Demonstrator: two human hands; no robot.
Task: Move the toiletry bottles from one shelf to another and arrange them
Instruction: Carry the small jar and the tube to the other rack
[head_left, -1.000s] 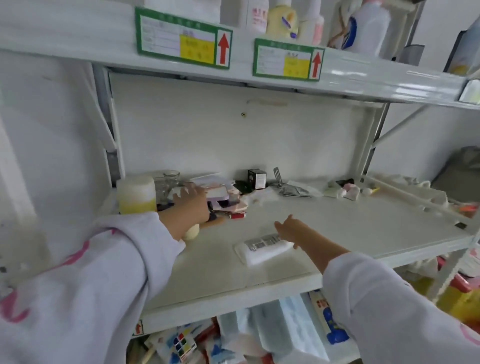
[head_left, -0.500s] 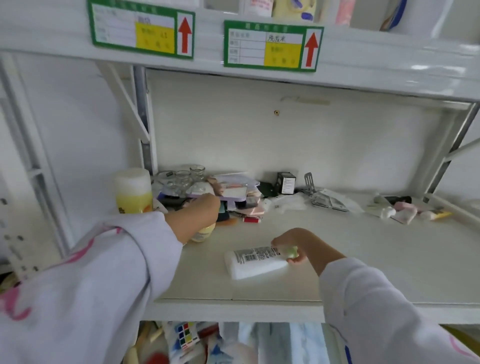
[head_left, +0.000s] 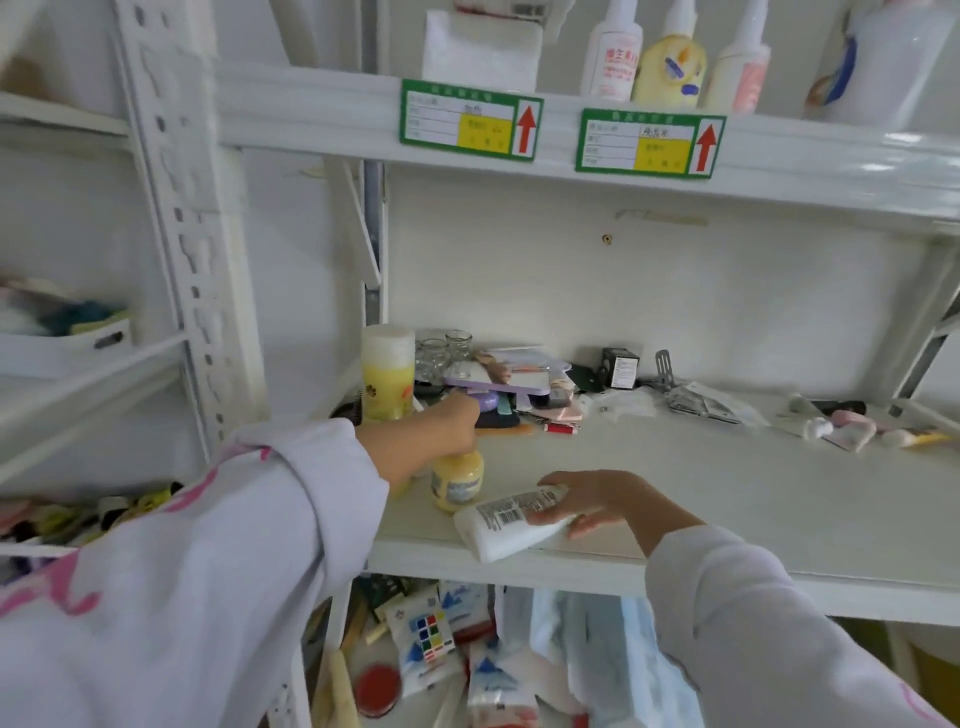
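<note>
White tube (head_left: 511, 522) is lying on its side along the shelf (head_left: 727, 499) edge — right hand (head_left: 597, 501) curling around it; left hand (head_left: 441, 434) is gripping the yellow bottle (head_left: 457, 480) just beside.

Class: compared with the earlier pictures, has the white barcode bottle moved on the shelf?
Yes. The white barcode bottle now lies right at the shelf's front edge, nearer than before, with the right hand on it.

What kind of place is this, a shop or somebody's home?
Probably a storeroom or stockroom rather than a home: white metal racking, green stock labels with red arrows on the shelf edge, toiletry bottles lined up above, and mixed odds and ends below.
</note>
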